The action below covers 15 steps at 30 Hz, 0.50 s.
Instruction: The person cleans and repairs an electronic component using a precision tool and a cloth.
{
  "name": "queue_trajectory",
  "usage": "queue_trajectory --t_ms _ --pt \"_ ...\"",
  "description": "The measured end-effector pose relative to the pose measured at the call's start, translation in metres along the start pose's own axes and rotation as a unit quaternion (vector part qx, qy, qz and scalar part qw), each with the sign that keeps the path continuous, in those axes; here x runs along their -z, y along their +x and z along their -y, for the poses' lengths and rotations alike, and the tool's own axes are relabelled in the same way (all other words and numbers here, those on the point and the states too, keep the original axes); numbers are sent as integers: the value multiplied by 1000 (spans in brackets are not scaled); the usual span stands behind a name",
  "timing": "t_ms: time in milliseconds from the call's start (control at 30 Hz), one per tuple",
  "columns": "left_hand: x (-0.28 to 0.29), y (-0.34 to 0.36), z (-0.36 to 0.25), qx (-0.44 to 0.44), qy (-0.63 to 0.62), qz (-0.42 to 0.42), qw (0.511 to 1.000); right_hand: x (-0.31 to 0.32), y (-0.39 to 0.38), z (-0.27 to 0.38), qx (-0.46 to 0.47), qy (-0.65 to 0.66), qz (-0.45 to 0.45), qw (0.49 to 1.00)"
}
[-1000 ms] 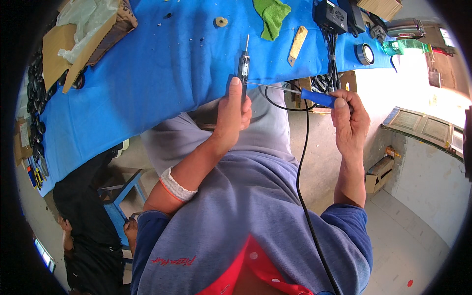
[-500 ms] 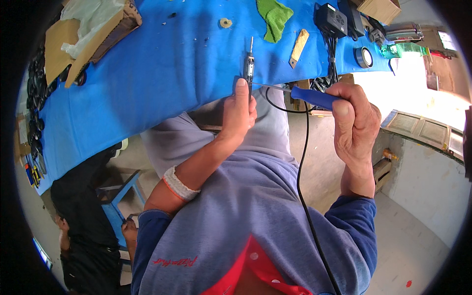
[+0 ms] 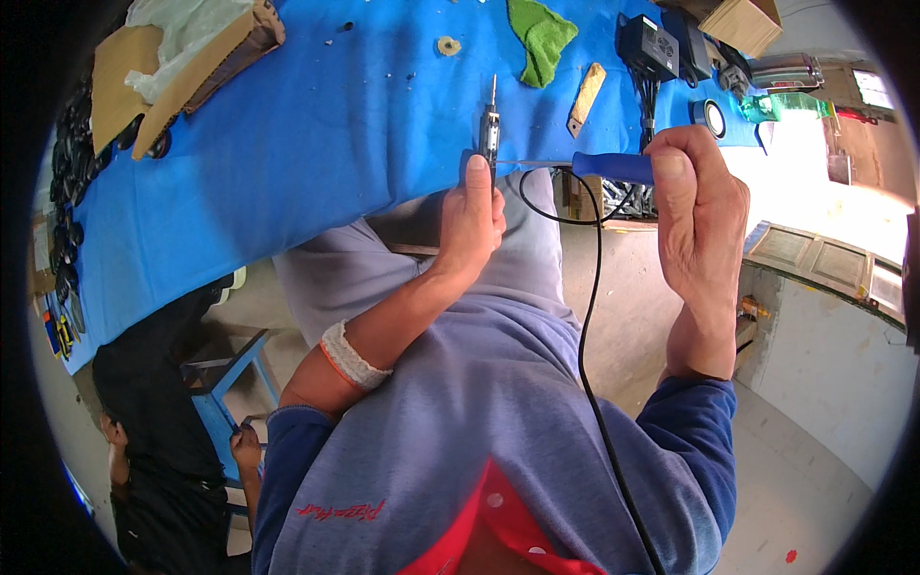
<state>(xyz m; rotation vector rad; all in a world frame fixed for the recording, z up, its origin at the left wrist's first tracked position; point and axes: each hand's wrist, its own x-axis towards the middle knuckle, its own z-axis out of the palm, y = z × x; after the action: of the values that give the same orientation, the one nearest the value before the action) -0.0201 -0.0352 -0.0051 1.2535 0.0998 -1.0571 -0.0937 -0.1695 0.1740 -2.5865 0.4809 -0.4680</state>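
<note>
My left hand (image 3: 472, 216) is closed round the lower end of a slim dark tool with a thin metal tip, which looks like a soldering iron (image 3: 491, 129). It stands tip away from me at the table's near edge, its body showing pale parts inside. My right hand (image 3: 701, 211) grips the blue handle of a screwdriver (image 3: 613, 168). The screwdriver's thin shaft points left, its end at the side of the iron just by my left thumb. Whether the end touches the iron, I cannot tell.
The blue-covered table (image 3: 287, 125) holds a cardboard box (image 3: 206, 77), green cloth (image 3: 541, 43), flat yellowish piece (image 3: 586, 99), black power unit (image 3: 649, 46) and tape roll (image 3: 710, 118). A black cable (image 3: 586, 364) crosses my shirt. Another person (image 3: 158, 412) is at the lower left.
My right hand has tilted up slightly, bringing the screwdriver closer to level. Its end stays beside the iron, and my left hand keeps its hold. The view has shifted a little.
</note>
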Motion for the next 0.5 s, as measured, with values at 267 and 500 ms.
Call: queue_trajectory --t_ms 267,500 --pt "-2 -1 -2 5 -7 -6 1000 -4 5 -3 41 75 10 996" --pt "-3 -3 -5 11 3 -5 1000 -2 10 -4 45 41 9 998"
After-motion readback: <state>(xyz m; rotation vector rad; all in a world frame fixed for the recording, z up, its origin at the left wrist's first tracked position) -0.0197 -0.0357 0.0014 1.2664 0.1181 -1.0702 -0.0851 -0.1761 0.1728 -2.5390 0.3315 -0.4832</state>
